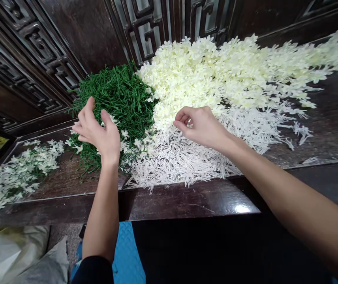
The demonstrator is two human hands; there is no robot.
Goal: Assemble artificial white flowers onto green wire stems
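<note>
Over a heap of green plastic stems [124, 92], my left hand [99, 132] is raised with its fingers apart and nothing seen in it. My right hand [200, 124] is closed in a pinch, thumb against curled fingers, at the lower edge of a pile of pale yellow-white artificial flower heads [186, 75]. Whatever it pinches, if anything, is too small to make out. Beneath that hand spreads a layer of thin white branched plastic pieces [181, 161]. A few white blossoms on stems [124, 134] lie between the green heap and the white pieces.
Assembled white flowers with green stems [23, 169] lie at the left end of the dark wooden bench [186, 203]. Carved wooden lattice panels [145, 27] rise behind it. Pale sacks [17, 252] and a blue mat [127, 252] are below.
</note>
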